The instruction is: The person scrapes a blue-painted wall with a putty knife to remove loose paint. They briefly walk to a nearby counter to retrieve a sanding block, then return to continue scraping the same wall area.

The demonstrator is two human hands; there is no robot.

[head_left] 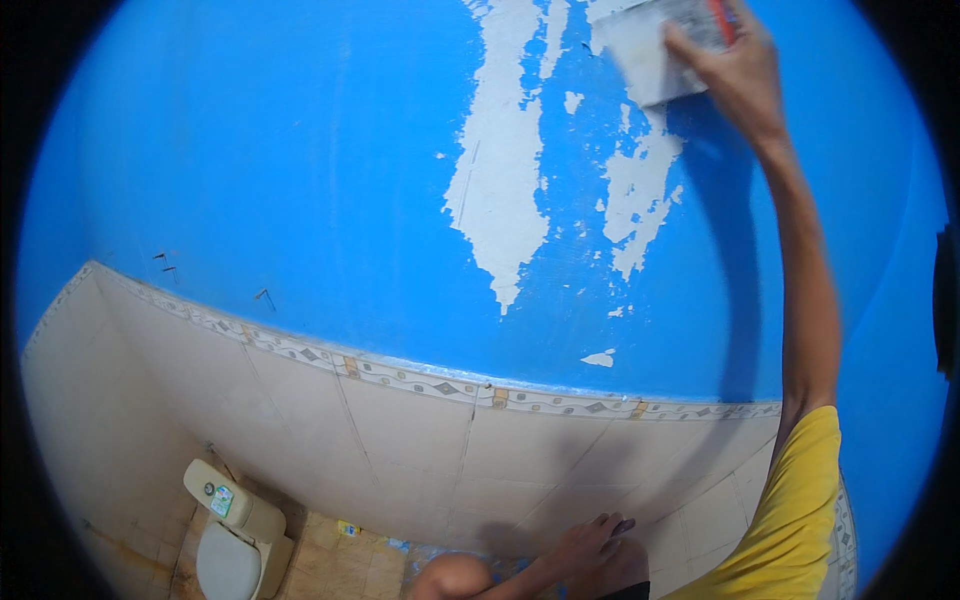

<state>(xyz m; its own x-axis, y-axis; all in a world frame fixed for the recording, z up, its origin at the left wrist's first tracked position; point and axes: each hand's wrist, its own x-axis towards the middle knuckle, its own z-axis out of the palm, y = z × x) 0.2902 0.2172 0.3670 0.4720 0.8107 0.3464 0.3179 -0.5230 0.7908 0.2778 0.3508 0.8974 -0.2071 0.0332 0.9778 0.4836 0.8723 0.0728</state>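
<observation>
Stretched up to the top right, my right hand (pixel 735 75) grips a wide scraper (pixel 650 50) with a flat grey blade and a red edge by the fingers. The blade lies against the blue wall (pixel 330 170), over the upper end of a ragged pale patch (pixel 640 190) where the paint is gone. To its left runs a longer bare patch (pixel 500 170). Low in the view, my left hand (pixel 588 548) rests by my bent knee, fingers curled around a small dark thing too unclear to name.
Cream tiles (pixel 420 450) with a patterned border strip (pixel 400 375) cover the lower wall. At the lower left stands a cream toilet (pixel 245 515) with its lid down. Small hooks or nails (pixel 265 297) stick out of the wall. Colourful scraps (pixel 348 528) lie on the brown tiled floor.
</observation>
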